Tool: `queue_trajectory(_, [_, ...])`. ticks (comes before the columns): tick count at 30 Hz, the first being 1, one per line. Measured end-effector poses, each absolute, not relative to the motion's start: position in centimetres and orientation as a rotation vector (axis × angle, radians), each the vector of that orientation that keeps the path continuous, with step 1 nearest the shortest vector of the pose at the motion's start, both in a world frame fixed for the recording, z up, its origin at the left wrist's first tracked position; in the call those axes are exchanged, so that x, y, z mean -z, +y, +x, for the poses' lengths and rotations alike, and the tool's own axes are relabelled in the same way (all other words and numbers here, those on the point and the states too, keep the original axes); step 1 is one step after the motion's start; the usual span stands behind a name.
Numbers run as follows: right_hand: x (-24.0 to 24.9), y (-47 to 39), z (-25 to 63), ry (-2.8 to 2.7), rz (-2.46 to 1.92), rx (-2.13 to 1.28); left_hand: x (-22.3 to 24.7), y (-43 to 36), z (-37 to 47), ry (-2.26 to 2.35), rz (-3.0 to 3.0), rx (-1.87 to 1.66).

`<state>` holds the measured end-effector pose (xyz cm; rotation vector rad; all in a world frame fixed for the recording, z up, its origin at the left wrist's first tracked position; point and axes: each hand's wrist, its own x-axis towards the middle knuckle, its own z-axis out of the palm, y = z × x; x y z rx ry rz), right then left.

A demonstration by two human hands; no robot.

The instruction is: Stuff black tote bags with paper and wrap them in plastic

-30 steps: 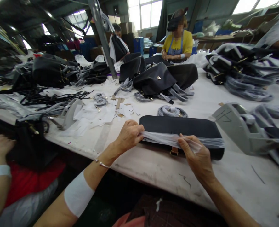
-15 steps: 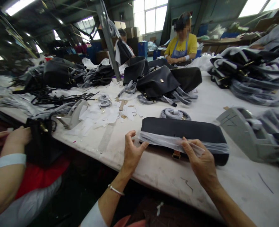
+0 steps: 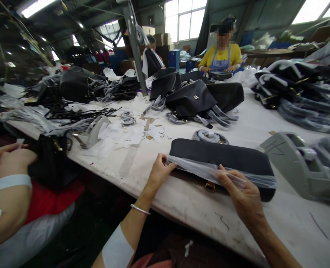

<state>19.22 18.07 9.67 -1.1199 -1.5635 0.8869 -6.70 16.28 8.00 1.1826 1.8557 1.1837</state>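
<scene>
A black bag (image 3: 221, 152) lies flat on the table in front of me, with a brown strap end and gold buckle (image 3: 210, 185) at its near side. Across it runs a whitish wrapped strap (image 3: 198, 169). My left hand (image 3: 161, 171) pinches the strap's left end at the bag's left edge. Farther right, my right hand (image 3: 241, 188) has thumb and fingers closed on the same strap, over the bag's near side. Behind the bag sits a coiled, wrapped strap (image 3: 206, 136).
Grey tape dispensers stand to the right (image 3: 296, 163) and left (image 3: 94, 132). Paper scraps (image 3: 126, 134), black bags (image 3: 193, 98) and a bag pile (image 3: 296, 82) lie beyond. A co-worker's arm (image 3: 11, 186) is at left; a person in yellow (image 3: 222, 57) sits opposite.
My left hand has closed from open fingers onto the strap's left end. My right hand keeps its hold. The whole view has shifted slightly. The person opposite has spread their hands.
</scene>
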Motion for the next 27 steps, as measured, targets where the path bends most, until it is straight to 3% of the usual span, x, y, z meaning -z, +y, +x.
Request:
queue_trajectory(8, [-13.3,13.8,18.0,-2.004,-0.619,-0.652,-8.4,16.6,-6.0,1.939,1.202,-1.187])
queue_trajectory(21, [-13.5,14.7,23.0,-1.798,-1.437,-0.830,-8.4,17.3,-6.4,1.966,1.235,-1.103])
queue_trajectory(27, [-15.0,18.7,23.6,-2.031,-1.635,-0.535,-8.4,17.3,-6.7,1.934,1.231,-1.093])
